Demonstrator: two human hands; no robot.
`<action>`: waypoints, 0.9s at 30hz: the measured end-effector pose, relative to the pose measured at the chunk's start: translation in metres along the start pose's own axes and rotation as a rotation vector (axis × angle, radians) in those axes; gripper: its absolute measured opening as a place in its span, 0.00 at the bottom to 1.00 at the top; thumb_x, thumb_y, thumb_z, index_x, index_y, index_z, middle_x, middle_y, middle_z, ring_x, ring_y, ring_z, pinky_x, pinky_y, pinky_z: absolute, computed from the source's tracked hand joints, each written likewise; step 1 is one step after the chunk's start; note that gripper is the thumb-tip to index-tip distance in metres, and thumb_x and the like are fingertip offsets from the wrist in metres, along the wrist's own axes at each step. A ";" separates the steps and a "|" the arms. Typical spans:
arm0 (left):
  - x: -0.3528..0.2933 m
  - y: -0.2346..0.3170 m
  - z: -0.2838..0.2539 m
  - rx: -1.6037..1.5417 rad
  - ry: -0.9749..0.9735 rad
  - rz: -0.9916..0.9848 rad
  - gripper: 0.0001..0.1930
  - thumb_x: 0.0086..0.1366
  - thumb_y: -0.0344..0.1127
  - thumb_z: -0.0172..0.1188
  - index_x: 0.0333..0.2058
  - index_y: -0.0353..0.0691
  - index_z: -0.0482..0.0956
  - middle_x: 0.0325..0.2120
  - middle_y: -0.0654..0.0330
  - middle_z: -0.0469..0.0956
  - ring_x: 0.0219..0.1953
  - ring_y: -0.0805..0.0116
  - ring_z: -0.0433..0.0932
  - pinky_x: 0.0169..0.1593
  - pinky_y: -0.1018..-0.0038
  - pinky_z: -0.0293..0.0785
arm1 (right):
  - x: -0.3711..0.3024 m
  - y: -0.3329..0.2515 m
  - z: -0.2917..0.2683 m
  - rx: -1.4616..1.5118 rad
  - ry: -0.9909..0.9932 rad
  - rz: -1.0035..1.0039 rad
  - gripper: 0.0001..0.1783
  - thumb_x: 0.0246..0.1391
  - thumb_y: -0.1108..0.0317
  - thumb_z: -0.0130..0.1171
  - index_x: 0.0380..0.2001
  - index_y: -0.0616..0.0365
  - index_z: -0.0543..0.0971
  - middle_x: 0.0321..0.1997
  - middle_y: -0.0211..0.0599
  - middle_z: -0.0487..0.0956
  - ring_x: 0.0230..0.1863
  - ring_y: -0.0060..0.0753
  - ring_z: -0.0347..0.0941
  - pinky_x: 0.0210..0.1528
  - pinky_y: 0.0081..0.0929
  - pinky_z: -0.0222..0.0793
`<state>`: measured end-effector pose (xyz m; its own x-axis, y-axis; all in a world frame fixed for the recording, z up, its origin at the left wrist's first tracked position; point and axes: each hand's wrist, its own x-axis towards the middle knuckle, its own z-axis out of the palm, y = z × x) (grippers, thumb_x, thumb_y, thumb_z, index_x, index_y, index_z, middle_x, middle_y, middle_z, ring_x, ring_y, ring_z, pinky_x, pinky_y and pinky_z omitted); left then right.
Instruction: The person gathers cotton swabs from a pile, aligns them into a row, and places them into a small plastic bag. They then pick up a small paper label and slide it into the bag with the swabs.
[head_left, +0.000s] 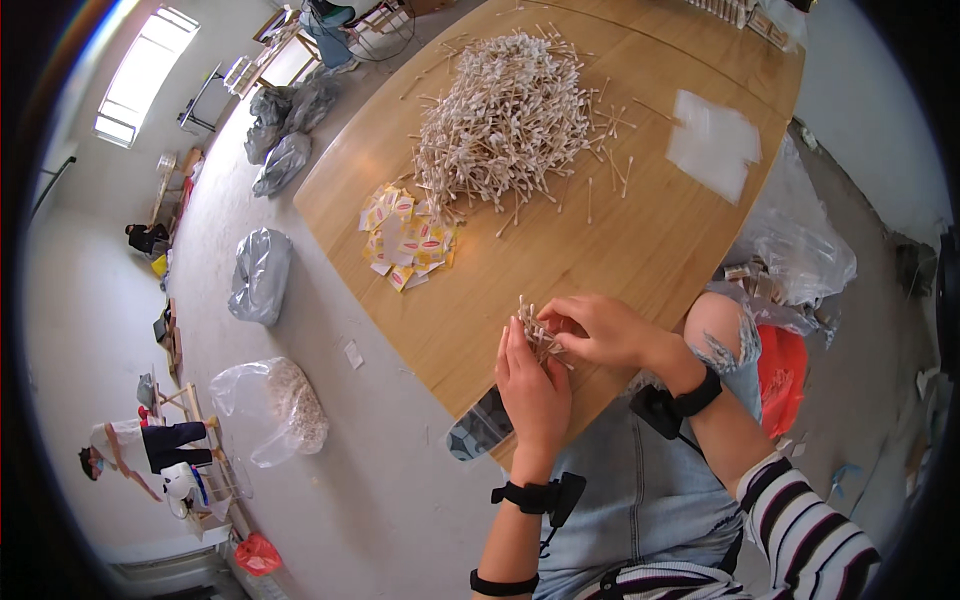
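A bunch of cotton swabs is held between my two hands, close to the near edge of the wooden table. My left hand closes on the bunch from the left, its fingers pointing up. From the right, my right hand bends its fingers round the same bunch. A large heap of loose cotton swabs, with wooden sticks and white tips, lies farther up the table. Left of my hands, below that heap, is a small pile of yellow-and-white printed cards.
Clear plastic sleeves lie at the table's right side. By the near corner is a phone-like dark flat object. Plastic bags and a red bag sit right of my legs. A swab-filled bag and another person are at left.
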<state>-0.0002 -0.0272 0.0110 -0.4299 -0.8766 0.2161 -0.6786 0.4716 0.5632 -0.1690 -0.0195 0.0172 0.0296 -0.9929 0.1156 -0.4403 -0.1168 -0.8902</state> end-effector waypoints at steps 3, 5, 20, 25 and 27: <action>-0.005 0.009 0.005 0.041 -0.010 -0.049 0.37 0.60 0.35 0.60 0.65 0.29 0.56 0.62 0.42 0.63 0.66 0.46 0.60 0.67 0.57 0.54 | 0.001 0.004 0.002 0.026 -0.023 0.090 0.12 0.53 0.73 0.57 0.42 0.62 0.76 0.38 0.45 0.79 0.37 0.43 0.77 0.41 0.34 0.73; -0.005 0.017 0.009 0.037 -0.015 -0.088 0.37 0.61 0.38 0.59 0.65 0.28 0.55 0.63 0.42 0.61 0.67 0.46 0.57 0.69 0.56 0.50 | 0.003 0.002 0.004 -0.052 0.133 0.070 0.10 0.53 0.73 0.56 0.40 0.61 0.76 0.38 0.44 0.78 0.36 0.44 0.77 0.40 0.33 0.73; -0.014 0.015 0.031 0.324 0.014 -0.070 0.34 0.68 0.44 0.49 0.66 0.30 0.54 0.66 0.46 0.58 0.70 0.51 0.53 0.71 0.55 0.45 | 0.034 0.016 0.016 -0.218 0.170 -0.045 0.03 0.49 0.71 0.59 0.30 0.53 0.80 0.35 0.35 0.77 0.42 0.41 0.76 0.41 0.38 0.74; -0.012 0.026 0.031 0.303 0.029 -0.091 0.40 0.64 0.51 0.56 0.66 0.30 0.53 0.67 0.47 0.57 0.71 0.52 0.52 0.70 0.55 0.46 | 0.040 0.022 0.019 -0.261 0.174 -0.091 0.01 0.50 0.71 0.60 0.28 0.53 0.79 0.34 0.33 0.77 0.39 0.40 0.76 0.38 0.37 0.73; -0.013 0.023 0.031 0.301 0.031 -0.087 0.42 0.63 0.52 0.58 0.66 0.30 0.53 0.67 0.47 0.57 0.71 0.52 0.52 0.70 0.55 0.46 | 0.044 0.022 0.020 -0.264 0.182 -0.113 0.01 0.50 0.72 0.60 0.27 0.52 0.79 0.34 0.31 0.77 0.38 0.39 0.76 0.37 0.36 0.73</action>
<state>-0.0286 -0.0024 -0.0039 -0.3471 -0.9154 0.2040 -0.8600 0.3974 0.3202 -0.1597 -0.0657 -0.0062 -0.0586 -0.9505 0.3052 -0.6612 -0.1921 -0.7252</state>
